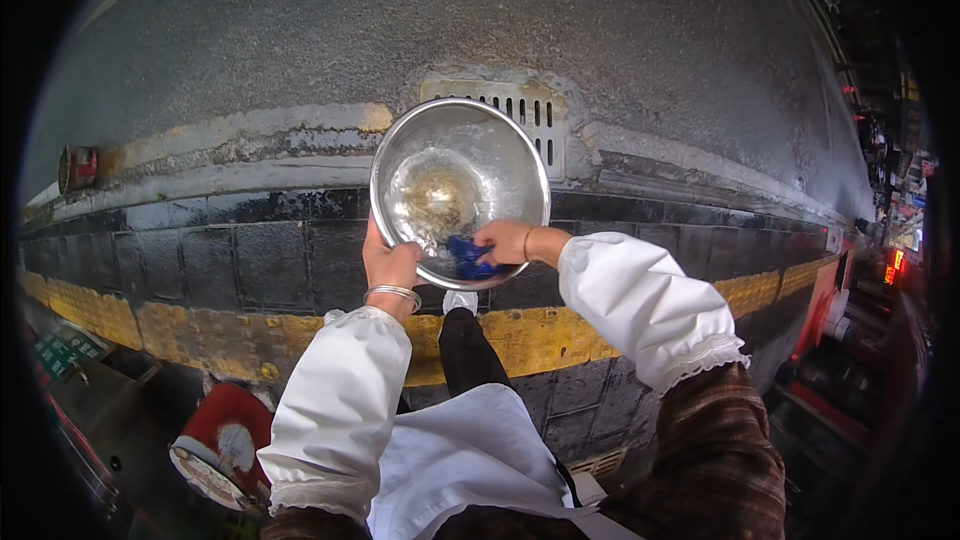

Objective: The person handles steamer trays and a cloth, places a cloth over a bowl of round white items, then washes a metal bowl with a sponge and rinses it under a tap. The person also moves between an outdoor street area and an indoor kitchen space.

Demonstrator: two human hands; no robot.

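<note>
A round stainless steel basin [517, 187] is held up before me, tilted so that its inside shows. At its lower left rim my left hand [393, 259] grips the edge, thumb on the inner side and fingers outside. My right hand [506, 241] reaches into the basin and holds a crumpled blue cloth or bag [471, 258] against the lower inner wall. The blue thing is somewhat blurred, so its material is unclear. Brownish, cloudy liquid or residue [439, 195] lies around the basin's bottom.
A pale slotted drain grate [551, 109] is set in the road gutter behind the basin. Below runs a dark tiled pavement with a yellow tactile strip [217, 337]. A red metal drum [225, 442] stands at lower left; a small red can [78, 168] lies by the curb.
</note>
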